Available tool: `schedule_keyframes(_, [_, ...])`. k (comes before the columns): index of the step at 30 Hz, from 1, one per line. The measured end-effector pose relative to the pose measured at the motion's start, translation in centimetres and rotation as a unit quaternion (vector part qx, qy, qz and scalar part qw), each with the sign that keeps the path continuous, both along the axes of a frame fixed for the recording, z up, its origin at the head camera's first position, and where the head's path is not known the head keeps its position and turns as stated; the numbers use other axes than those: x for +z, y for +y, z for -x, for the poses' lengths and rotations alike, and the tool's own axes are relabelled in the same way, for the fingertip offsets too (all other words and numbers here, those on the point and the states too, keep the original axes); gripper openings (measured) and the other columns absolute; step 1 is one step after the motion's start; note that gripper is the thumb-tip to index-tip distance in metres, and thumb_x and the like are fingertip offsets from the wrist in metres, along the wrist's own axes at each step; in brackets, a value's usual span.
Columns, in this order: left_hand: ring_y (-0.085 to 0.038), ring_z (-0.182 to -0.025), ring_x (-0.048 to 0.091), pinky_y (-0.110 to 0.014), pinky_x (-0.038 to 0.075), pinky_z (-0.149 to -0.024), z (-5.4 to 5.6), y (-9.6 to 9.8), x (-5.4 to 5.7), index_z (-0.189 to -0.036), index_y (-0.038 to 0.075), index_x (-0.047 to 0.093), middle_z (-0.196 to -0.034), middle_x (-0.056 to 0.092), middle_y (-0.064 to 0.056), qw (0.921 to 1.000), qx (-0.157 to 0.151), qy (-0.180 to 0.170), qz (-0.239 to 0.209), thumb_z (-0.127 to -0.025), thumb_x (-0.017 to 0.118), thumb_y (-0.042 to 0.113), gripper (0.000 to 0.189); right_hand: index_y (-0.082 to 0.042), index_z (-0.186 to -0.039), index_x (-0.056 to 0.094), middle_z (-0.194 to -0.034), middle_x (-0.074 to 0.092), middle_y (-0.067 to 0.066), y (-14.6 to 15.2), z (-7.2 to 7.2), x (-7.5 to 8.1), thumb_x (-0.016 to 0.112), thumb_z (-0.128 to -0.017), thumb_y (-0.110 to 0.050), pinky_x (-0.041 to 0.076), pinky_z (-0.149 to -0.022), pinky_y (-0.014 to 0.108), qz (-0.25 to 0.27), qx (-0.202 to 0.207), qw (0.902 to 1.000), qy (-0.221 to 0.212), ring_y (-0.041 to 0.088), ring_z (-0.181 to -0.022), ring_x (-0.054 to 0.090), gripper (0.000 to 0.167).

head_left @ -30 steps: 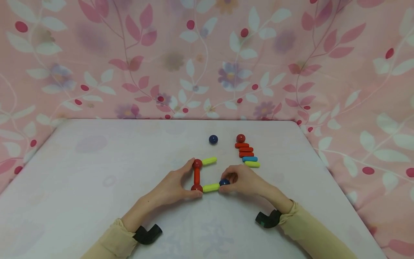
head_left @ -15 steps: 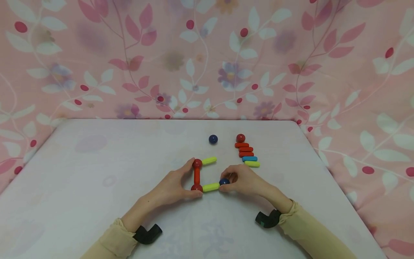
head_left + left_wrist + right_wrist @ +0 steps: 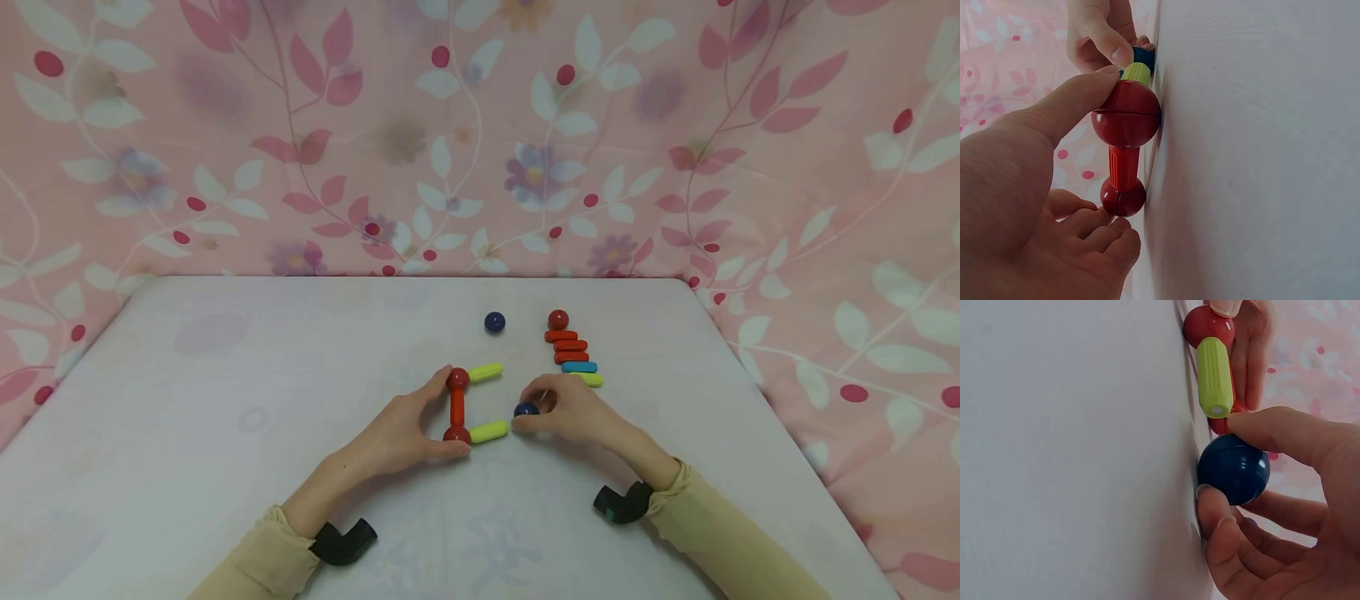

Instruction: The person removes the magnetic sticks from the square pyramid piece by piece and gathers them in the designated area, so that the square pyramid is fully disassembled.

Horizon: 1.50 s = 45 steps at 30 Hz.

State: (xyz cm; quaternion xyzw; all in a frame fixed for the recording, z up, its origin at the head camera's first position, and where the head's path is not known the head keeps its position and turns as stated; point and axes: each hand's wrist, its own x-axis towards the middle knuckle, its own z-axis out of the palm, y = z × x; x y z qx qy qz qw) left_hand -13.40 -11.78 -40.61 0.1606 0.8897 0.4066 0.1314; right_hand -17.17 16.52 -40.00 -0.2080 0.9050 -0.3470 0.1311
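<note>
My left hand (image 3: 405,429) holds a C-shaped piece of a magnetic building set between thumb and fingers, thumb on the near red ball (image 3: 1127,112), fingertips at the far red ball (image 3: 457,378). A red rod (image 3: 457,408) joins the two balls. From them, a near yellow-green rod (image 3: 1215,378) and a far yellow-green rod (image 3: 486,372) point right. A small silvery disc shows in the near rod's end. My right hand (image 3: 573,408) pinches a dark blue ball (image 3: 1235,469) between thumb and fingers. This ball is a short gap away from the near rod's free end.
Behind the hands lies another dark blue ball (image 3: 494,322) on the white-covered table (image 3: 247,358). To its right are a loose red ball (image 3: 558,319) and a row of short rods: several red, one light blue (image 3: 579,367) and one yellow-green (image 3: 592,380), partly behind the right hand.
The blue ball has come off the near yellow-green rod's end and moved slightly right and away with my right hand. My left hand and the C-shaped piece have stayed in place.
</note>
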Motion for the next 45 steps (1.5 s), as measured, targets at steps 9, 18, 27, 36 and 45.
schedule_keyframes(9, [-0.02, -0.15, 0.03, -0.048, 0.035, -0.117, 0.1, 0.1, 0.0, -0.16, 0.023, 0.023, -0.162, 0.033, 0.003, 1.0, 0.003, -0.001, 0.005, -0.076, 0.085, 0.048, 0.108, -0.018, -0.107, 0.074, -0.093, 0.065, -0.004, 0.6, 0.4, 0.6, 0.087, -0.077, -0.032, 0.053, -0.067, 0.026, 0.003, 0.025, 0.9993, -0.028, 0.014, -0.076, 0.06, 0.035])
schedule_keyframes(18, [-0.02, -0.15, 0.03, -0.048, 0.035, -0.117, 0.0, 0.1, 0.0, -0.16, 0.022, 0.023, -0.162, 0.032, 0.004, 1.0, 0.003, -0.001, 0.0, -0.076, 0.085, 0.047, 0.107, -0.015, -0.112, 0.072, -0.091, 0.067, -0.004, 1.2, 0.7, 0.8, 0.085, -0.08, -0.028, 0.054, -0.072, 0.027, 0.012, 0.043, 0.9978, -0.049, 0.014, -0.08, 0.063, 0.036])
schedule_keyframes(27, [-0.021, -0.15, 0.03, -0.049, 0.035, -0.116, -0.1, -0.1, -0.1, -0.16, 0.022, 0.023, -0.162, 0.032, 0.003, 1.0, 0.001, 0.0, -0.001, -0.076, 0.085, 0.045, 0.107, -0.011, -0.116, 0.072, -0.102, 0.072, 0.002, 0.0, 3.6, 1.2, 0.081, -0.085, -0.026, 0.057, -0.088, 0.034, 0.062, -0.021, 0.9973, 0.032, 0.017, -0.092, 0.068, 0.036])
schedule_keyframes(36, [-0.022, -0.15, 0.031, -0.051, 0.037, -0.115, -0.1, 0.0, -0.2, -0.16, 0.023, 0.024, -0.162, 0.033, 0.003, 1.0, 0.002, -0.005, -0.001, -0.076, 0.085, 0.047, 0.107, -0.006, -0.122, 0.068, -0.104, 0.073, 0.009, -1.8, 7.3, 0.9, 0.08, -0.085, -0.025, 0.053, -0.09, 0.036, 0.081, -0.103, 0.9914, 0.005, 0.02, -0.098, 0.068, 0.043])
schedule_keyframes(45, [-0.021, -0.15, 0.031, -0.051, 0.037, -0.115, 0.0, 0.0, -0.1, -0.16, 0.024, 0.024, -0.162, 0.033, 0.004, 1.0, 0.004, -0.002, 0.005, -0.076, 0.085, 0.049, 0.107, -0.007, -0.118, 0.07, -0.105, 0.073, 0.008, -2.2, 8.3, 0.0, 0.083, -0.083, -0.026, 0.053, -0.092, 0.037, 0.076, -0.129, 0.9886, -0.011, 0.02, -0.098, 0.067, 0.042])
